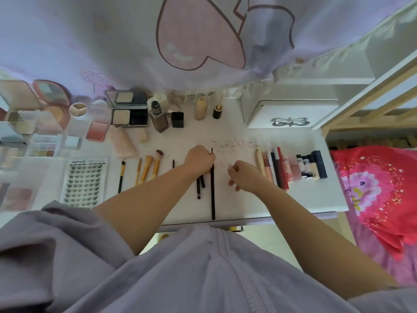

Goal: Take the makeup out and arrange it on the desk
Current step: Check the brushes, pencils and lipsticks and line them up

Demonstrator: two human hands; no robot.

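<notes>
laying out makeup on the white desk

reaching over a lilac sleeve (67, 256), two bare forearms stretch onto the white desk (248, 206). nearest the desk's front edge lies a long dark pencil (212, 195), its far tip pinched in the curled fingers of the left hand (198, 160). two shorter dark pencils (199, 188) lie just left of it, partly under the wrist. the right hand (242, 176) hovers just right of the long pencil, fingers curled around a small pale object too small to identify.

left of the hands stands a row of gold-handled brushes (146, 168), and further left a tray of false lashes (84, 181) marked xoyo. right of the hands, a tight row of lip products and small bottles (293, 169) lies side by side.

farther back are dark specks (225, 144) on the desk, then an open powder compact (128, 108), a brown foundation bottle (158, 118), a beige bottle (200, 108) and a white box (286, 114). palettes (42, 145) crowd the far left.
</notes>
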